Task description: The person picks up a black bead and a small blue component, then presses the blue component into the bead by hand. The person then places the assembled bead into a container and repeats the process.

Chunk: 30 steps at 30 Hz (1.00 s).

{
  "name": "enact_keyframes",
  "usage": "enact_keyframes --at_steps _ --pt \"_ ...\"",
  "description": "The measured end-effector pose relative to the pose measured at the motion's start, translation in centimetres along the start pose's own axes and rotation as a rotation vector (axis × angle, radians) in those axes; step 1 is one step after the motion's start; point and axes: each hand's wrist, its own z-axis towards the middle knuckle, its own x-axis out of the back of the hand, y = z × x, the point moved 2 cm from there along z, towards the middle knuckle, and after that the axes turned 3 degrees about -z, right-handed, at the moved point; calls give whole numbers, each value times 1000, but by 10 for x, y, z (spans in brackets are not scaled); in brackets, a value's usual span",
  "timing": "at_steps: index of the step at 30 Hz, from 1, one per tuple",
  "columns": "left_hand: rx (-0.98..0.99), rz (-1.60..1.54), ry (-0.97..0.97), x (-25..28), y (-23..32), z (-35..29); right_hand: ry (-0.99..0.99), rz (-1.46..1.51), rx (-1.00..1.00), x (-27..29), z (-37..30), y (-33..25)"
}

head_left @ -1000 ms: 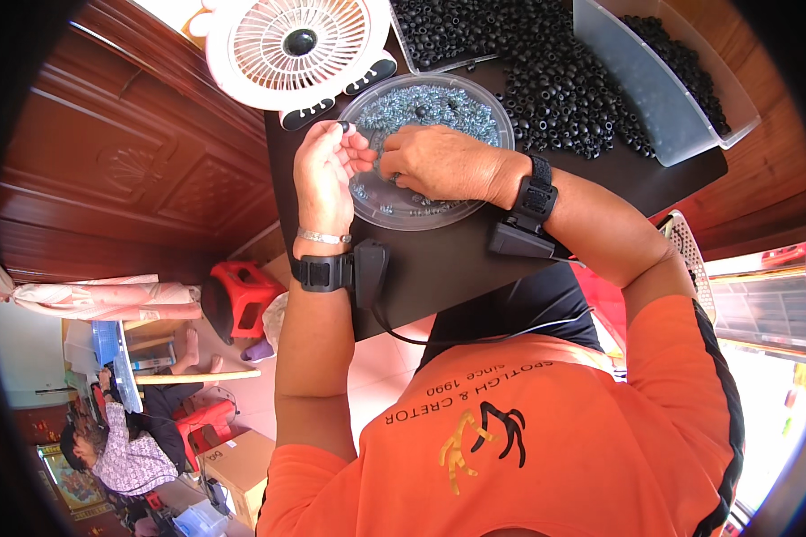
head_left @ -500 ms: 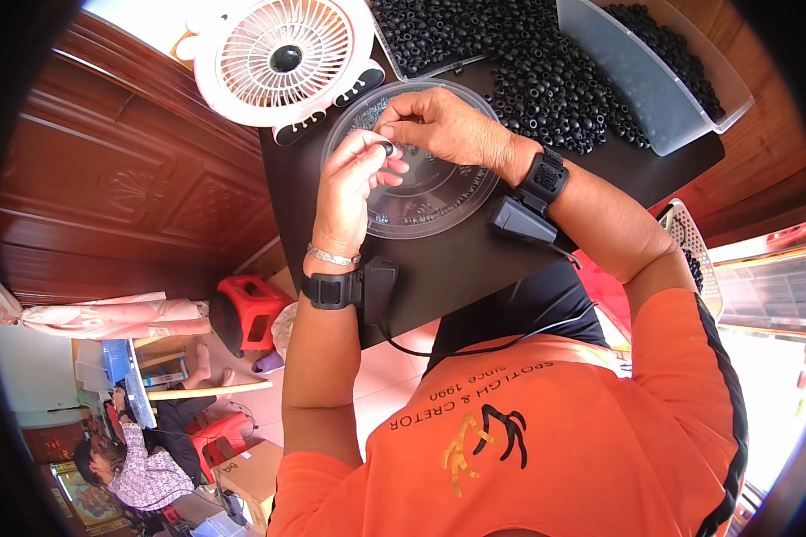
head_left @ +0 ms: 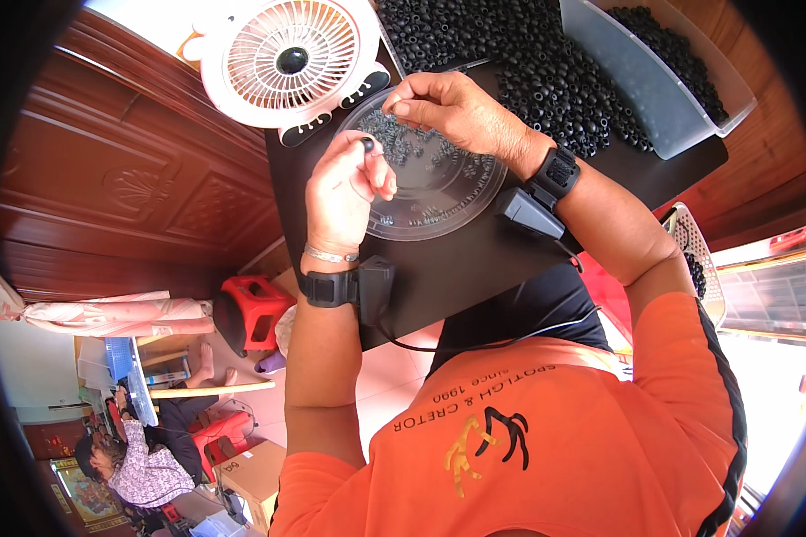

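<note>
My left hand (head_left: 347, 186) is closed around a small round black bead (head_left: 367, 143), pinched between thumb and fingertips. To its right, my right hand (head_left: 464, 109) has thumb and index finger pressed together. Whatever those fingertips may hold is too small to make out. Both hands are above a round clear plastic tray (head_left: 421, 234), with a gap between their fingertips. In the tray lie many tiny greyish metal-looking pieces (head_left: 394, 141), mostly toward its far side. My right hand hides part of the tray's far right.
Behind the tray spreads a heap of black beads (head_left: 551, 85). A clear bin (head_left: 631, 85) with more beads stands at the far right. At the far left is a white fan (head_left: 293, 61). A black cable (head_left: 510, 347) crosses my lap. Another person (head_left: 148, 461) sits at lower left.
My hands have moved apart. The left has gone slightly left and down with the bead, the right slightly right and up. More of the tray's pieces show between them.
</note>
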Motion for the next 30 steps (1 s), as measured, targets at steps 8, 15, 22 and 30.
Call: enact_keyframes --at_steps 8,15,22,30 --pt "-73 632 141 -20 5 -5 -46 -48 -90 -4 0 2" --pt "-255 951 19 -13 -3 0 -58 -364 -20 -10 -5 1" --pt "-51 771 8 -20 -1 -3 -299 -120 -299 -7 -7 -6" --pt "25 364 33 -10 -7 1 -269 -151 -191 -8 -5 3"
